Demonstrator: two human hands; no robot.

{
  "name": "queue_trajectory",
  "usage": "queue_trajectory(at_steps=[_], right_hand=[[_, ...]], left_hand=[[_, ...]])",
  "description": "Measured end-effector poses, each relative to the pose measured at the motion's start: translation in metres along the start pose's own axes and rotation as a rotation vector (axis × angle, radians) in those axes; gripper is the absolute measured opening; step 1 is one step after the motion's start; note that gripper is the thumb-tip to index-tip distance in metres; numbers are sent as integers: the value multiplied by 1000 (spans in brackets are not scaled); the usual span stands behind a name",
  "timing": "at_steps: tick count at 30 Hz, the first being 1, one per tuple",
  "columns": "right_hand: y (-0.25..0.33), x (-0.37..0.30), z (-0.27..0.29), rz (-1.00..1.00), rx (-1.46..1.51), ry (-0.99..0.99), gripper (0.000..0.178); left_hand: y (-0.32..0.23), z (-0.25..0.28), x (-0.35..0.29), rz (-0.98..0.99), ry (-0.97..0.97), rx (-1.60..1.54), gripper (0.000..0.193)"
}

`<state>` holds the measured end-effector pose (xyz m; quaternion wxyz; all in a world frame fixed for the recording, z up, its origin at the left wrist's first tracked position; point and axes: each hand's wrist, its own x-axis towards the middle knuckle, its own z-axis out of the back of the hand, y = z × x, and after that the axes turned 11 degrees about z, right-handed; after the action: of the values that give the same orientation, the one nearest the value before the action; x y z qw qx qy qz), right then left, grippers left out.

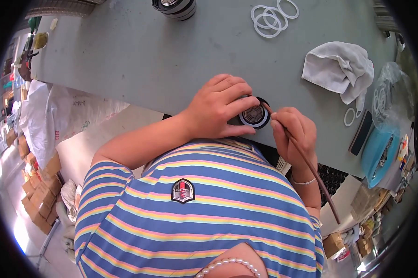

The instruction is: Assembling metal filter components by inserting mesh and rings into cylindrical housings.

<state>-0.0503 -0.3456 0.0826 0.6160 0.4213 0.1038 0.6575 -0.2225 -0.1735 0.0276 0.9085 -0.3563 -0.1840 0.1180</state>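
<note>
A round black part with a white ring and a perforated metal disc in its middle (pixel 254 114) rests at the table's near edge. My left hand (pixel 223 106) grips it from the left, fingers over the far side and thumb along the near side. In my right hand (pixel 294 134) is a thin brown stick (pixel 313 171), pinched between thumb and fingers. Its tip meets the upper right rim of the black part, and its long end runs down past my wrist.
Several white rings (pixel 269 21) lie at the far side of the grey table (pixel 125 51). A grey cloth (pixel 338 69) is to the right, near a dark flat bar (pixel 361 133), a blue basin (pixel 380 155) and a clear plastic bag (pixel 390 92). Another black round part (pixel 175 10) stands far off.
</note>
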Motion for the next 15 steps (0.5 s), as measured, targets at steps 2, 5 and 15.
queue_trajectory(at_steps=[2,5,15], right_hand=[[3,-1,6,14,-57,58,10],[4,-6,4,7,-60,64,10],[1,-4,10,34,-29,-96,5]], left_hand=[[-2,-2,-2,20,-5,-6,57],[1,-4,-4,24,6,-33,58],[0,-7,-4,-34,0,-2,58]])
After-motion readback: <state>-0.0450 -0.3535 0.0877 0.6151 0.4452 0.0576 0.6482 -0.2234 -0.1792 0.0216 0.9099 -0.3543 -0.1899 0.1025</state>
